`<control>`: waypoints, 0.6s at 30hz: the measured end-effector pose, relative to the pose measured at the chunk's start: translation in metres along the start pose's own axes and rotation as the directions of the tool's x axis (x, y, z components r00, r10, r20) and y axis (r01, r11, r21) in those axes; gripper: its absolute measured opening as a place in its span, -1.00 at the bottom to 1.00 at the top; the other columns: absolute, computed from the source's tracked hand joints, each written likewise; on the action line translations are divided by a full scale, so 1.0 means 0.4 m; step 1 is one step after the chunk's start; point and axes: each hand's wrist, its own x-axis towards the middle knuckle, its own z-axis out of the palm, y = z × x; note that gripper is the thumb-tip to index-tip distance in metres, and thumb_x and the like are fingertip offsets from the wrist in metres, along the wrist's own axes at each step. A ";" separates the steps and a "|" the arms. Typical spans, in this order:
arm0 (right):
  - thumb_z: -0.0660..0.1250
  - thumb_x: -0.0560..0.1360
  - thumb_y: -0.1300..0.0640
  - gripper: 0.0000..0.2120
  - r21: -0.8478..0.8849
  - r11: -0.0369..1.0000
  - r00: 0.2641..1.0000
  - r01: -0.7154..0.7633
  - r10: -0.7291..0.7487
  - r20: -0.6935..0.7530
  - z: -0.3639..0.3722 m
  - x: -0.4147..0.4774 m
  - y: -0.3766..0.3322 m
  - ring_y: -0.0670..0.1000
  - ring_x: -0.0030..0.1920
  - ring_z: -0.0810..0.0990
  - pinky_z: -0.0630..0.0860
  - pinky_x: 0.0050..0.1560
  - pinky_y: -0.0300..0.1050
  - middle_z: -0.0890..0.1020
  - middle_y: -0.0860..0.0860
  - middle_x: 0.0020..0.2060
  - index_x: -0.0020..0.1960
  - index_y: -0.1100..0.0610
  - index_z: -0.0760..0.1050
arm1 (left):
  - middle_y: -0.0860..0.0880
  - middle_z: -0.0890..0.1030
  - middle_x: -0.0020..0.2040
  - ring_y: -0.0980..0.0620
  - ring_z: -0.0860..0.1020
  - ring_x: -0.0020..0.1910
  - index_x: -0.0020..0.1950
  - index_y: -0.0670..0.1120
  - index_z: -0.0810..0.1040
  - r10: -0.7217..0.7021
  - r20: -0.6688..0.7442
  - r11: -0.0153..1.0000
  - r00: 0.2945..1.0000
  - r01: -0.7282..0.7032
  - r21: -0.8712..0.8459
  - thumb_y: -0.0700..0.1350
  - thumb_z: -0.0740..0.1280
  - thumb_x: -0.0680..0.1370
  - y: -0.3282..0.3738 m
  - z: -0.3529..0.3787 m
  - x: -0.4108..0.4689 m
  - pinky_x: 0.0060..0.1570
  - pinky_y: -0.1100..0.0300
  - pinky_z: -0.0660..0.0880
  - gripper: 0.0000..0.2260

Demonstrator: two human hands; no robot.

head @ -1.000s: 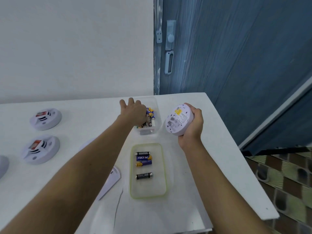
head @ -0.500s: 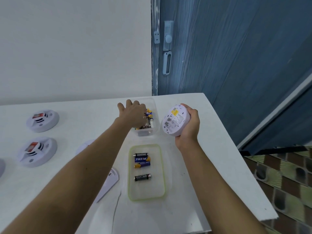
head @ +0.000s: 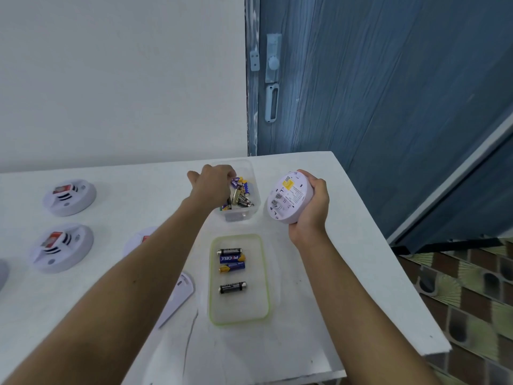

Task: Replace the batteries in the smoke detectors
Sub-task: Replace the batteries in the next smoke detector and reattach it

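Note:
My right hand (head: pixel 313 207) grips a round white smoke detector (head: pixel 290 195) above the table, its labelled underside tilted toward me. My left hand (head: pixel 213 184) reaches into a small clear box (head: pixel 249 215) that holds several loose batteries (head: pixel 243 200). Its fingers curl down among them, and the back of the hand hides whether they hold one. In front of the box lies a flat clear tray with a green rim (head: pixel 238 309), with three batteries (head: pixel 231 259) side by side and another battery (head: pixel 232 287) lying apart from them.
Two more white detectors (head: pixel 69 197) (head: pixel 62 247) sit face up at the left of the white table (head: pixel 361 245). Another one (head: pixel 138 240) is half hidden behind my left arm. A white cover piece (head: pixel 177 298) lies by the tray. The table's right edge drops off beside a blue door (head: pixel 361 93).
My left hand has dipped deeper into the box and its fingers have curled in. My right hand has kept the detector in nearly the same place.

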 end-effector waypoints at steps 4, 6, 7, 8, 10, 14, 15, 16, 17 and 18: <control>0.29 0.42 -0.01 -0.76 0.010 1.000 1.000 -0.008 0.008 0.003 -0.003 -0.001 0.002 0.10 -0.09 0.65 0.57 -0.14 -0.08 0.67 0.04 -0.09 -0.03 0.06 0.63 | 0.13 0.56 0.12 -0.04 0.38 0.21 0.09 0.18 0.59 0.088 0.094 0.993 0.992 -0.094 0.067 -0.32 0.20 0.41 0.001 -0.021 -0.001 -0.01 0.02 0.14 -0.54; 0.30 0.36 -0.02 -0.72 0.012 1.000 1.000 -0.006 0.006 0.001 0.000 -0.001 0.002 0.09 -0.10 0.65 0.57 -0.13 -0.08 0.67 0.05 -0.08 -0.02 0.07 0.63 | 0.14 0.55 0.06 0.00 0.39 0.17 -0.02 0.20 0.63 0.186 0.216 0.979 0.959 -0.201 0.047 -0.17 0.29 0.46 0.005 -0.023 -0.008 -0.01 0.03 0.15 -0.72; 0.30 0.36 -0.02 -0.72 0.011 1.000 1.000 -0.003 0.003 0.001 0.001 0.000 0.002 0.09 -0.10 0.65 0.57 -0.14 -0.08 0.67 0.05 -0.07 -0.02 0.08 0.63 | 0.15 0.54 0.05 0.00 0.38 0.17 -0.03 0.23 0.63 0.221 0.260 0.969 0.940 -0.242 0.049 -0.04 0.34 0.49 0.006 -0.024 -0.013 0.00 0.02 0.15 -0.83; 0.29 0.40 -0.01 -0.74 0.012 1.000 1.000 0.000 0.000 0.002 0.002 0.000 0.002 0.10 -0.09 0.65 0.57 -0.14 -0.09 0.66 0.06 -0.06 -0.02 0.08 0.63 | 0.15 0.52 0.06 -0.01 0.36 0.17 -0.01 0.26 0.63 0.240 0.289 0.960 0.927 -0.271 0.073 0.08 0.35 0.50 0.008 -0.024 -0.017 0.01 0.01 0.15 -0.88; 0.27 0.48 0.03 -0.79 0.017 1.000 1.000 -0.003 0.003 0.005 0.002 0.000 0.003 0.11 -0.08 0.64 0.57 -0.16 -0.10 0.66 0.06 -0.06 -0.01 0.08 0.62 | 0.14 0.50 0.09 -0.04 0.34 0.14 0.03 0.30 0.62 0.244 0.319 0.938 0.916 -0.307 0.162 0.24 0.31 0.50 0.010 -0.022 -0.017 0.01 -0.01 0.15 -0.84; 0.27 0.47 0.01 -0.77 0.007 1.000 1.000 -0.009 0.009 0.006 0.007 0.000 0.002 0.09 -0.11 0.64 0.57 -0.15 -0.10 0.66 0.06 -0.07 0.01 0.09 0.62 | 0.14 0.47 0.01 -0.03 0.33 0.10 0.02 0.26 0.61 0.250 0.318 0.918 0.915 -0.328 0.221 0.26 0.29 0.51 0.007 -0.021 -0.008 -0.02 0.00 0.13 -0.82; 0.28 0.42 -0.01 -0.74 0.004 1.000 1.000 -0.007 0.007 0.005 0.008 0.000 0.002 0.09 -0.11 0.64 0.57 -0.15 -0.10 0.66 0.05 -0.07 0.01 0.09 0.62 | 0.15 0.46 -0.03 -0.03 0.34 0.11 0.00 0.22 0.60 0.254 0.310 0.923 0.916 -0.326 0.207 0.23 0.30 0.52 0.007 -0.019 -0.007 -0.02 0.01 0.12 -0.83; 0.28 0.40 -0.01 -0.72 0.003 1.000 1.000 -0.004 0.004 0.004 0.007 0.000 0.003 0.09 -0.10 0.65 0.57 -0.15 -0.10 0.66 0.05 -0.07 0.01 0.09 0.62 | 0.15 0.45 -0.06 -0.03 0.35 0.12 -0.02 0.17 0.59 0.253 0.291 0.932 0.923 -0.313 0.182 0.20 0.31 0.52 0.005 -0.015 -0.007 -0.03 0.02 0.12 -0.83; 0.28 0.40 -0.01 -0.71 0.004 1.000 1.000 0.001 -0.001 0.005 0.007 -0.001 0.003 0.09 -0.10 0.65 0.57 -0.15 -0.10 0.66 0.05 -0.07 0.02 0.09 0.62 | 0.15 0.47 -0.08 -0.02 0.36 0.12 -0.05 0.12 0.58 0.235 0.264 0.952 0.936 -0.276 0.134 0.18 0.31 0.52 0.004 -0.012 -0.007 -0.02 0.02 0.13 -0.83; 0.28 0.40 -0.01 -0.71 0.004 1.000 1.000 0.004 -0.004 0.007 0.005 -0.001 0.003 0.08 -0.11 0.65 0.57 -0.16 -0.10 0.66 0.05 -0.07 0.02 0.09 0.62 | 0.15 0.50 -0.07 -0.01 0.39 0.11 -0.07 0.09 0.55 0.195 0.224 0.975 0.955 -0.213 0.057 0.15 0.32 0.52 0.004 -0.013 -0.009 0.01 0.03 0.15 -0.85</control>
